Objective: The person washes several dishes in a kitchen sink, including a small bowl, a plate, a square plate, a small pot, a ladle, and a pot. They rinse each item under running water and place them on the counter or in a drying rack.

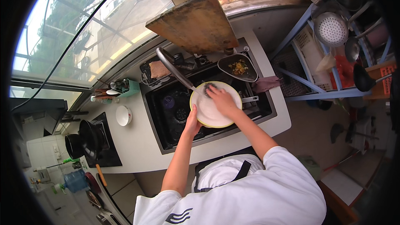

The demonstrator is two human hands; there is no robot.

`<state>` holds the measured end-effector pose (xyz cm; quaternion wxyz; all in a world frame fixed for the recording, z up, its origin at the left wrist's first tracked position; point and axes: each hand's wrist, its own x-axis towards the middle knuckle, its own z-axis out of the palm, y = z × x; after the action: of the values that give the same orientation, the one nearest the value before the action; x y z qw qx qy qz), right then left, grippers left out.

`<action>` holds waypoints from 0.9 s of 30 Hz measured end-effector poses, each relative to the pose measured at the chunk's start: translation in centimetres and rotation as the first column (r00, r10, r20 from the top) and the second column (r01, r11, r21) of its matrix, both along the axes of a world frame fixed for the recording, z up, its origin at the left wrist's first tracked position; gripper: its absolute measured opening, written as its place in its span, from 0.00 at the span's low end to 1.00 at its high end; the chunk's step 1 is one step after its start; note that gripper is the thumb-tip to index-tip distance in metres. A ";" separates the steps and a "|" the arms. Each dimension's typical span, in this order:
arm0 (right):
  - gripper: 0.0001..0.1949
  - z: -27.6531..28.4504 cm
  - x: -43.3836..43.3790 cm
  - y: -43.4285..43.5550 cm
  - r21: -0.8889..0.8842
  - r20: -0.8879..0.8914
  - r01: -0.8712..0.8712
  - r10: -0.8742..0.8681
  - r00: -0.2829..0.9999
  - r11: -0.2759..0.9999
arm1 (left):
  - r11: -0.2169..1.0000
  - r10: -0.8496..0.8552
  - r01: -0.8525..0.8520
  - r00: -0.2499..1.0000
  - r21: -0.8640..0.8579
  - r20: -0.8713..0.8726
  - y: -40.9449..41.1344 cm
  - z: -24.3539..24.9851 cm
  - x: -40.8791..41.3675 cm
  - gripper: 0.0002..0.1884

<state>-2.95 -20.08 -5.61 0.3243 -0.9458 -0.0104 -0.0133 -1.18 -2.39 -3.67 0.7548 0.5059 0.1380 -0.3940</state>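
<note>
Over the black sink point(165, 125) I hold a large white plate point(207, 112) with a yellow-green rim. My left hand point(192, 122) grips its lower left edge, the thumb lying on the rim. In my right hand point(223, 101) is a dark scouring pad point(210, 89), most likely steel wool, pressed against the upper part of the plate. Water runs from the curved metal faucet point(175, 68) onto the plate's left side. Part of the pad is hidden under my fingers.
A strainer basket point(253, 75) with food scraps sits at the sink's back right corner, beside a purple cloth point(266, 83). A wooden cutting board point(193, 25) leans behind the faucet. Left stand a white bowl point(124, 115), a green utensil holder point(130, 88) and a black wok point(90, 139).
</note>
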 end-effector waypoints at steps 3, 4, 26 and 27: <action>0.21 1.5 -0.6 2.0 0.320 0.047 -0.148 0.140 0.989 0.936 | 0.999 0.036 -0.036 0.999 0.000 -0.015 0.4 -0.6 0.2 0.30; 0.19 2.6 -1.5 1.7 0.367 0.006 -0.204 0.217 0.976 0.907 | 0.997 0.057 -0.059 0.998 -0.056 -0.038 1.1 -0.6 0.3 0.31; 0.22 1.8 -9.9 -5.7 0.365 -0.254 0.114 -0.019 0.967 0.924 | 0.912 -0.013 -0.153 0.917 0.381 0.399 2.6 1.0 0.5 0.25; 0.22 1.6 -10.7 -6.1 0.328 -0.247 0.149 -0.067 0.967 0.933 | 0.853 -0.124 -0.199 0.822 0.483 0.557 2.8 1.3 0.4 0.26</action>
<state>-13.63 -26.20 -4.00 0.4823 -0.8687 0.0822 0.0777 -0.75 0.39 -2.39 0.6032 0.7818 0.0183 -0.1570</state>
